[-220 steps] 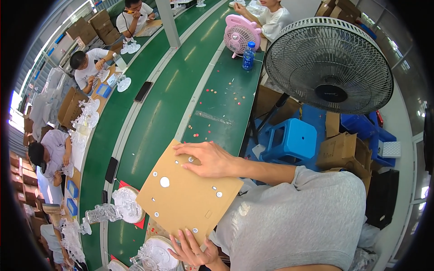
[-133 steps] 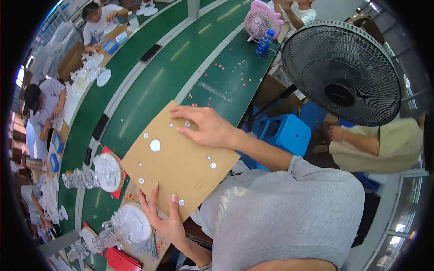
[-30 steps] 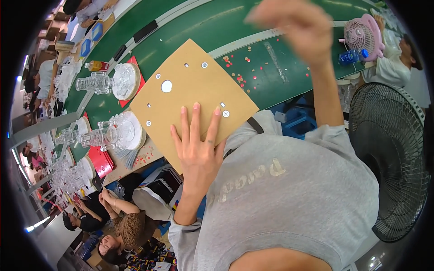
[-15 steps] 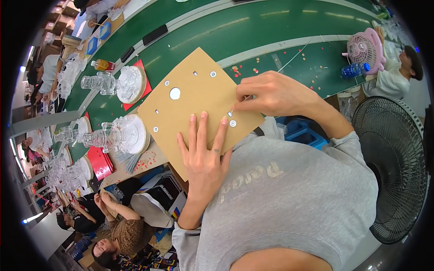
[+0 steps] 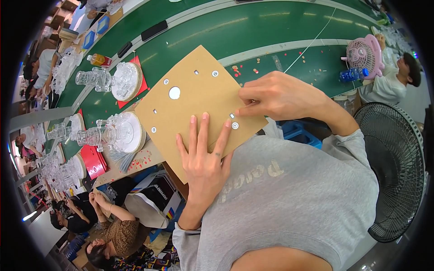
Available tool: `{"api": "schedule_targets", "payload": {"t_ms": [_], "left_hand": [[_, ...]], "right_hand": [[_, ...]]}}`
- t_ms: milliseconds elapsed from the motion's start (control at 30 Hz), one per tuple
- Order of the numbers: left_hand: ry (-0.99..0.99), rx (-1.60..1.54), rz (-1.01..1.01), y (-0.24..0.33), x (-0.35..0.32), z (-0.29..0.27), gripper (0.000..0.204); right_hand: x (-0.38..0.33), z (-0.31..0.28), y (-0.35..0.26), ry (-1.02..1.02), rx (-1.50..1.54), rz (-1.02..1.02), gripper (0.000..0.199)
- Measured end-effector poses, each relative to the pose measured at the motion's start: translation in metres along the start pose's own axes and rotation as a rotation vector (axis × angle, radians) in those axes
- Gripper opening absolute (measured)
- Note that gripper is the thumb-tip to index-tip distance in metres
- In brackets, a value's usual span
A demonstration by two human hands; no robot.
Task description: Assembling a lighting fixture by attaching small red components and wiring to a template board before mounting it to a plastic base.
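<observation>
A square tan board (image 5: 190, 104) sits tilted in front of my chest. It has a large round hole, several small rectangular slots and several ringed round holes. My left hand (image 5: 203, 158) lies flat on its lower part, fingers spread and pressing the surface. At the board's right edge, beside a rectangular slot (image 5: 232, 115), my right hand (image 5: 271, 97) is closed in a pinch. Whatever sits between those fingertips is too small to make out. A thin white cord (image 5: 312, 43) runs up and right from behind the right hand; its lower end is hidden.
Clear glass-like pieces on round white bases (image 5: 129, 83) stand left on the green table (image 5: 203, 31). A juice bottle (image 5: 99, 60), a black phone-like slab (image 5: 154, 30), a pink fan (image 5: 365, 54) and a blue-capped bottle (image 5: 354, 74) surround the board. A black fan (image 5: 393, 171) stands right. Co-workers sit around.
The right fingertips have lifted slightly off the slot, which now shows more fully. The white cord reaches farther up and right. My left hand stays on the board.
</observation>
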State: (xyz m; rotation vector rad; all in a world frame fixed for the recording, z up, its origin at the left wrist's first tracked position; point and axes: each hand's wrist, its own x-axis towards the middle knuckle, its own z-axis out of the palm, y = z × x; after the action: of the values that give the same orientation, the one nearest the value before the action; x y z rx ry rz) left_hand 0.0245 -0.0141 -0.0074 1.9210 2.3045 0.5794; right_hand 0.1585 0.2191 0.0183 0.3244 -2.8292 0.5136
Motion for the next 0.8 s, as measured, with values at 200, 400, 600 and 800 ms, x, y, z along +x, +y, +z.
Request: {"api": "schedule_targets", "payload": {"t_ms": [200, 400, 600, 800], "left_hand": [[-0.022, 0.004, -0.008, 0.002, 0.000, -0.002, 0.078], [-0.037, 0.002, -0.010, 0.002, 0.001, -0.002, 0.077], [-0.022, 0.008, 0.005, 0.000, 0.003, -0.001, 0.078], [-0.015, 0.006, 0.016, 0.002, 0.005, -0.002, 0.076]], "right_hand": [[0.005, -0.005, 0.004, -0.040, 0.071, 0.006, 0.020], [0.011, -0.004, -0.001, -0.086, 0.011, -0.013, 0.015], [0.011, -0.002, 0.000, -0.107, -0.014, -0.050, 0.013], [0.007, -0.001, -0.001, -0.128, -0.026, -0.038, 0.018]]}}
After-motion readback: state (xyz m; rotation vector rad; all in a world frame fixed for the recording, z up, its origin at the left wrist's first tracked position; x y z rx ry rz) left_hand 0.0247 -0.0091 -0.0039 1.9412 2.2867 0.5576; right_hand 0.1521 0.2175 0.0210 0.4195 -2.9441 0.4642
